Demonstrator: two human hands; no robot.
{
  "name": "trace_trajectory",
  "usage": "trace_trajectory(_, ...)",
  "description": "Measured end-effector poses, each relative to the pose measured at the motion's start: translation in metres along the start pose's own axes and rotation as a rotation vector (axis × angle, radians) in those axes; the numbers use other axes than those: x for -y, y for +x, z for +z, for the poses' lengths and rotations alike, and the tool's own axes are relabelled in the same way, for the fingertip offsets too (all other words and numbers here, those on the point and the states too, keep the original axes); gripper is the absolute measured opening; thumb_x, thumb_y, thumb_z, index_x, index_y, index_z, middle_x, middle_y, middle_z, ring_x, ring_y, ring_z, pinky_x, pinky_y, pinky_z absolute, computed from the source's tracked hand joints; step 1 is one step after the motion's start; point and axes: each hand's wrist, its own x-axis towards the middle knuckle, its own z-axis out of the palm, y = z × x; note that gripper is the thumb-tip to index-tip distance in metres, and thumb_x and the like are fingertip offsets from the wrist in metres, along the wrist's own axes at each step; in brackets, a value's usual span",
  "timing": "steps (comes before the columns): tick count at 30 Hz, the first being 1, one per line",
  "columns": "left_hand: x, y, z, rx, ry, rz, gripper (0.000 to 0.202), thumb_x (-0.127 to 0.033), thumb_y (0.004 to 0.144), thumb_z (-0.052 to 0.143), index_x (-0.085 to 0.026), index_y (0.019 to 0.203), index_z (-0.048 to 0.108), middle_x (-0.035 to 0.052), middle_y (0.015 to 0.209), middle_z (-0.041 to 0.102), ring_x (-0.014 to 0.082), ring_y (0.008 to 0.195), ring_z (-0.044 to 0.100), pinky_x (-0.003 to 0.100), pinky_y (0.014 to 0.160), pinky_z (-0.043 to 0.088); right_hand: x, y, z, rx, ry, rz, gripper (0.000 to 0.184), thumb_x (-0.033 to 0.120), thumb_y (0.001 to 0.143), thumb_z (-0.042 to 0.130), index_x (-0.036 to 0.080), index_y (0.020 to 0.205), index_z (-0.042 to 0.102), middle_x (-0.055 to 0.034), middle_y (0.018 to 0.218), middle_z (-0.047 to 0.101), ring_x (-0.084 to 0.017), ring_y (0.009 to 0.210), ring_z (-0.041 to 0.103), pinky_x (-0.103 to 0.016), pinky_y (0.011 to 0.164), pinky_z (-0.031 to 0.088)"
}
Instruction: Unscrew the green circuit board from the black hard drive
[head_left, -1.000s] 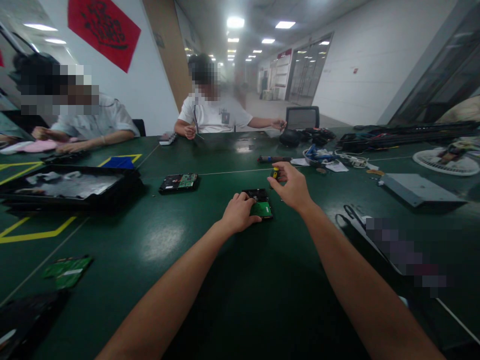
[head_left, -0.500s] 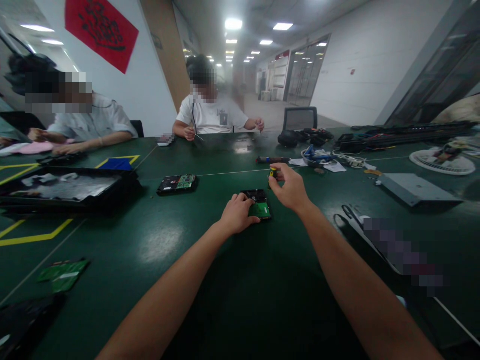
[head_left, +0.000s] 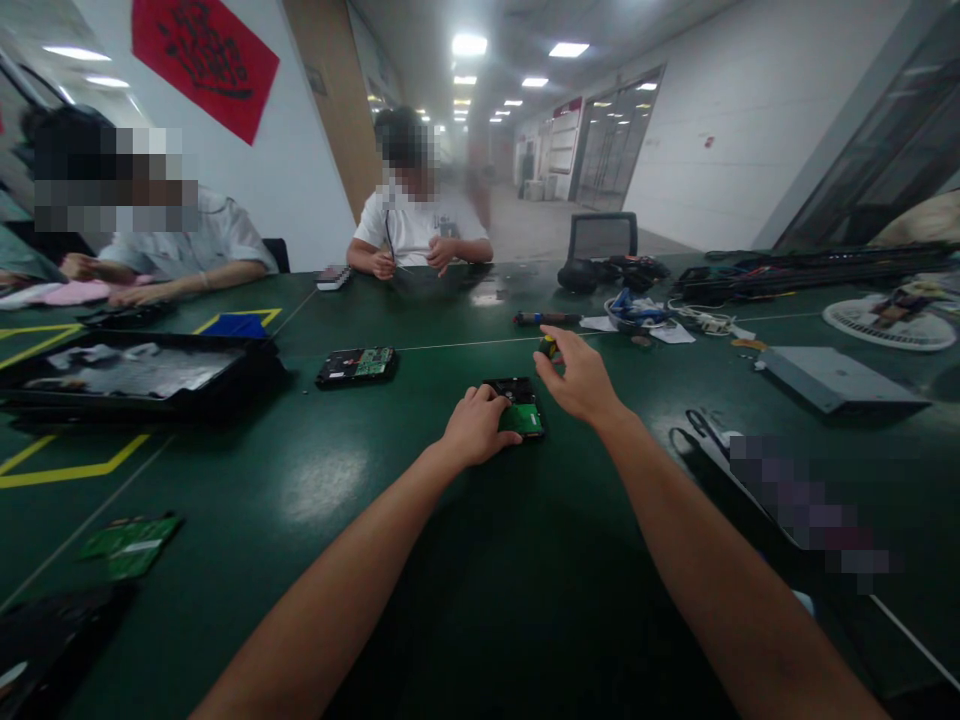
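Observation:
A hard drive (head_left: 523, 418) with a green circuit board on its upper face lies on the dark green table in front of me. My left hand (head_left: 480, 425) is closed over its left side, fingers across the top edge and thumb along the near edge. Just beyond its right side, my right hand (head_left: 576, 372) pinches a short screwdriver (head_left: 549, 347) with a yellow and black handle. The screwdriver's tip is hidden behind my fingers, so I cannot tell whether it touches the drive. Another hard drive (head_left: 357, 367) rests further left.
A black tray (head_left: 247, 375) is at left, with loose green circuit boards (head_left: 135, 545) nearer me. Behind the drive lies another screwdriver-like tool (head_left: 547, 319). A grey metal box (head_left: 840, 380) and a white fan grille (head_left: 885, 325) are at right. Two people sit across the table.
My right hand has turned slightly around the screwdriver, and less of its handle shows. My left hand stays on the drive. The person opposite has brought one hand inward.

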Motion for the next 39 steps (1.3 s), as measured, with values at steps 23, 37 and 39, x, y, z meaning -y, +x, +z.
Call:
trace_trajectory(23,-0.001,-0.0002,-0.0018,0.014,-0.019,-0.011,0.065,-0.061,0.079,0.07,-0.024,0.131,0.061,0.0115,0.125,0.055,0.0323,0.115,0.049,0.042,0.097,0.045,0.0033,0.0013,-0.0073,0.021,0.069,-0.004,0.038,0.028,0.091,0.061,0.026,0.129,0.058,-0.0091,0.118,0.063,-0.026,0.099,0.062,-0.045,0.087,0.056)
trace_trajectory(37,0.0009,0.001,0.0021,-0.001,-0.048,-0.011,0.066,-0.061,0.078,0.071,-0.024,0.132,0.061,0.0116,0.124,0.056,0.0328,0.114,0.049,0.043,0.097,0.045,0.0012,0.0015,-0.0075,0.032,0.111,-0.012,0.044,0.019,0.088,0.057,0.025,0.132,0.054,-0.0097,0.128,0.061,-0.027,0.109,0.062,-0.046,0.092,0.056)
trace_trajectory(39,0.0009,0.0011,0.0023,0.0,-0.048,-0.014,0.066,-0.061,0.077,0.071,-0.024,0.132,0.061,0.0115,0.124,0.056,0.0328,0.114,0.049,0.043,0.098,0.045,0.0016,0.0012,-0.0073,0.035,0.113,-0.006,0.048,0.017,0.087,0.057,0.025,0.133,0.053,-0.01,0.128,0.061,-0.026,0.103,0.064,-0.045,0.092,0.056)
